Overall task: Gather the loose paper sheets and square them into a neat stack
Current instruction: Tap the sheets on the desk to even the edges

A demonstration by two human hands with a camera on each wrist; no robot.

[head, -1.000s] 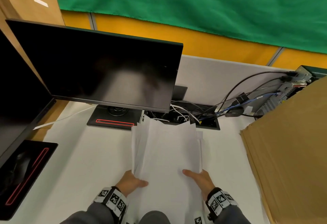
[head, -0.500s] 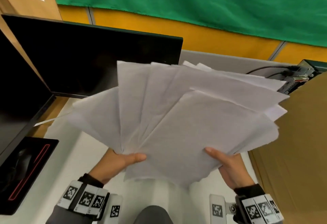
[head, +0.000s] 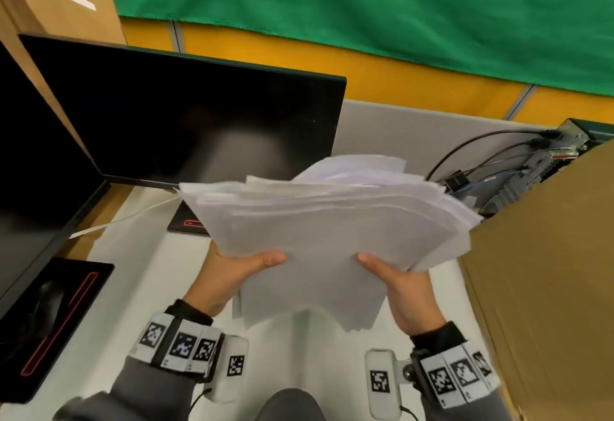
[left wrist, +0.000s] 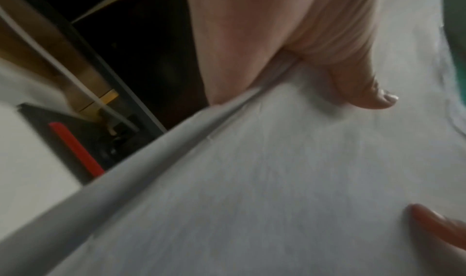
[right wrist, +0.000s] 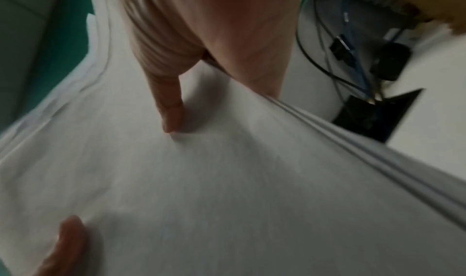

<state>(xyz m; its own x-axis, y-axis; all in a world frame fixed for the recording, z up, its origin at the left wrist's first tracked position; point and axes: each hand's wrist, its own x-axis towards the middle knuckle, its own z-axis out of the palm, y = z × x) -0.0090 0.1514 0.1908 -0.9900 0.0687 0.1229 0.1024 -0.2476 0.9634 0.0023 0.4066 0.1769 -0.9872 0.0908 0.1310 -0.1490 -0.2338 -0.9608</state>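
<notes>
A bundle of white paper sheets [head: 329, 231] hangs in the air above the desk, held between both hands. Its far edges are uneven and stepped. My left hand [head: 232, 274] grips the bundle's near left edge, thumb on top and fingers hidden beneath. My right hand [head: 398, 284] grips the near right edge the same way. In the left wrist view the left thumb [left wrist: 365, 92] presses on the top sheet [left wrist: 277, 180], and the other hand's thumb tip shows at lower right. The right wrist view shows the right thumb [right wrist: 169, 104] pressing on the paper [right wrist: 227, 190].
A black monitor [head: 199, 121] stands behind the papers, and a second screen [head: 30, 171] sits at the far left. A brown cardboard box [head: 548, 271] rises close on the right. Cables [head: 491, 161] and a computer case lie at the back right. The white desk [head: 139, 287] lies below.
The fanned-out sheets, held upright half a second ago, have tilted down flatter and drawn closer together into a tighter bundle. Both hands still grip the near edge.
</notes>
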